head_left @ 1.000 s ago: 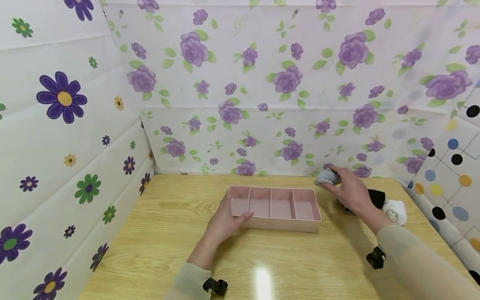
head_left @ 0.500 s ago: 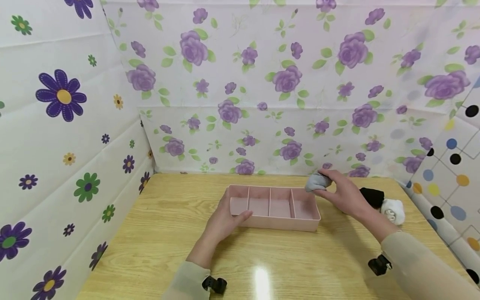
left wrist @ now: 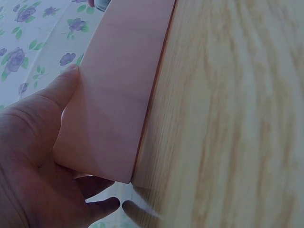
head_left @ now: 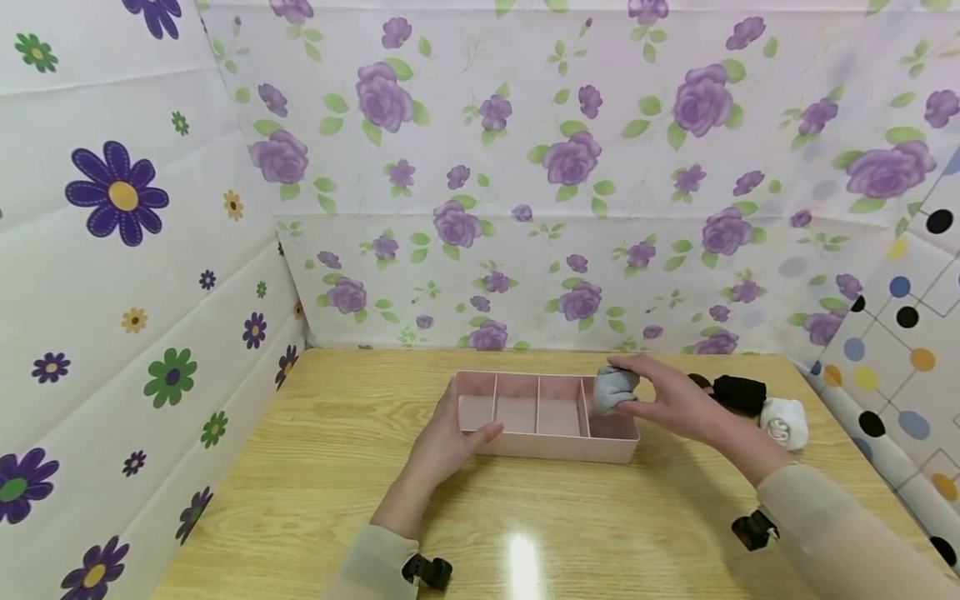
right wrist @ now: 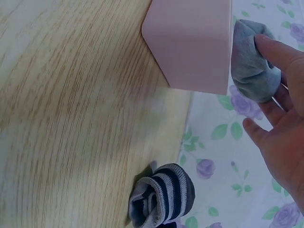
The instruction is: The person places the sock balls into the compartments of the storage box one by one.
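A pink tray with several compartments [head_left: 558, 448] lies on the wooden table. My left hand [head_left: 441, 437] grips its left end, thumb over the front rim; in the left wrist view the thumb presses along the pink wall [left wrist: 111, 95]. With my right hand [head_left: 678, 406] I pinch a rolled grey sock [head_left: 615, 389] between thumb and fingers. The sock overlaps the rightmost compartment in the head view. In the right wrist view the grey sock [right wrist: 251, 61] is right at the tray's rim. The other compartments hold nothing visible.
To the right of the tray lie a black rolled bundle [head_left: 739, 394] and a white rolled bundle [head_left: 784, 422]. The right wrist view shows a striped rolled sock [right wrist: 164, 194] on the table [right wrist: 80, 118]. A flowered cloth wall [head_left: 517, 275] stands behind the table.
My right hand has carried the grey sock leftward and down, from beyond the tray's right end to over the rightmost compartment. The left hand has kept its grip on the tray.
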`<state>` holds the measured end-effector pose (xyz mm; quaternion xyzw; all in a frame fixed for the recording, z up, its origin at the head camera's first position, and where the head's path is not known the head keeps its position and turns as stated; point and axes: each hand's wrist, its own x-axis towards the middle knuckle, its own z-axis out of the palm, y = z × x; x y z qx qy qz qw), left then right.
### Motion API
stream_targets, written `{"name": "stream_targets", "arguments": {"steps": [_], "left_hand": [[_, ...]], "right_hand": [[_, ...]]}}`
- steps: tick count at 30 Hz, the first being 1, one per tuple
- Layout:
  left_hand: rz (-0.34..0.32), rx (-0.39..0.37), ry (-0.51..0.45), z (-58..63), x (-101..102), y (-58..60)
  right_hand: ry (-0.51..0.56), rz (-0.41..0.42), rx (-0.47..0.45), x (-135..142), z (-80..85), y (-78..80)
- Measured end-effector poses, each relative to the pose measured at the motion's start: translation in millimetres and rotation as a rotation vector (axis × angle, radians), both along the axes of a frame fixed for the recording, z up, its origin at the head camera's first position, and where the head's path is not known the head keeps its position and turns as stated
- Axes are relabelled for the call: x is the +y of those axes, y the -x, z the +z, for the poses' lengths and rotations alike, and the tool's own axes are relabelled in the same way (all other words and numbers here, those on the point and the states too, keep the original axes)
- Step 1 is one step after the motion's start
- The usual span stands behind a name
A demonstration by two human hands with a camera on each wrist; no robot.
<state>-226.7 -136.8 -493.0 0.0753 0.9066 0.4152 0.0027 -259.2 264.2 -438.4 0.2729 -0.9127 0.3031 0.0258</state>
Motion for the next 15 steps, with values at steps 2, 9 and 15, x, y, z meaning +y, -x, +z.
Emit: {"name": "stream_targets", "arguments": {"steps": [2,9,15], "left_hand": [[-0.001,-0.001,-0.001,-0.8,0.1,0.1],[-0.003,0.009,0.0,-0.4,0.7,2.0],[-0.002,0.013,0.001,-1.4,-0.8,2.8]], "right_hand": [[-0.011,0.011,-0.005,-1.1,-1.4,-0.9],[-0.033,0.05,-0.051,-1.5,-5.4,1.5],[-0.054,0.069,-0.117,-5.5,-8.2,2.4]]}}
